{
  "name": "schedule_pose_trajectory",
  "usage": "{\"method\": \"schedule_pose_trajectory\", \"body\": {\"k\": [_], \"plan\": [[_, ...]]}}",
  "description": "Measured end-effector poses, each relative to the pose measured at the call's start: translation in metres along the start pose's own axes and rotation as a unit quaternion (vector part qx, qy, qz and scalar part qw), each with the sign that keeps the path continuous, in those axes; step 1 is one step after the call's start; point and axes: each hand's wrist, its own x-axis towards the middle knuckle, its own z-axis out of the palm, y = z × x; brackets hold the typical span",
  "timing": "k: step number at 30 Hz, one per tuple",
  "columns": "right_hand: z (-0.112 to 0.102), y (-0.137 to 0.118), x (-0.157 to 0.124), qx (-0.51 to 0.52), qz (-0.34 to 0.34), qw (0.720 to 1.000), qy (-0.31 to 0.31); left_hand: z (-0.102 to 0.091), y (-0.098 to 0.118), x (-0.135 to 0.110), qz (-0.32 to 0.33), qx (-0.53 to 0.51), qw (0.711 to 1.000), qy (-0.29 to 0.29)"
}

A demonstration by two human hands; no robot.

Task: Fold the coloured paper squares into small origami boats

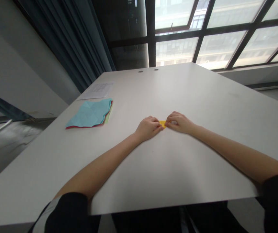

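Note:
A small piece of folded yellow paper (162,123) lies at the middle of the white table, between my two hands. My left hand (149,127) grips its left end with fingers and thumb together. From the other side, my right hand (179,122) pinches the right end, its thumb low and its fingers curled above. Most of the yellow paper is covered by my fingers, so its full shape is hidden. Both forearms rest along the tabletop.
A stack of coloured paper sheets (90,113), light blue on top with red and green edges below, sits on the left of the table (172,181). Behind it is a printed white sheet (97,90). Two round cable holes mark the far edge, with a curtain (80,42) and windows beyond.

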Motion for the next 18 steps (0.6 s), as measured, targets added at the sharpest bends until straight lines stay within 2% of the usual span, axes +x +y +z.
{"method": "schedule_pose_trajectory", "body": {"k": [6,12,18], "plan": [[0.004,0.0,-0.001,0.002,0.025,1.0,0.012,0.001,0.005,0.003,-0.043,0.023,0.999,-0.01],[0.004,-0.001,-0.001,-0.01,0.034,0.999,0.015,-0.002,0.012,0.002,-0.083,0.101,0.991,-0.015],[0.0,-0.004,0.0,-0.062,0.06,0.996,0.01,-0.005,0.012,0.001,-0.114,0.157,0.981,-0.018]]}}
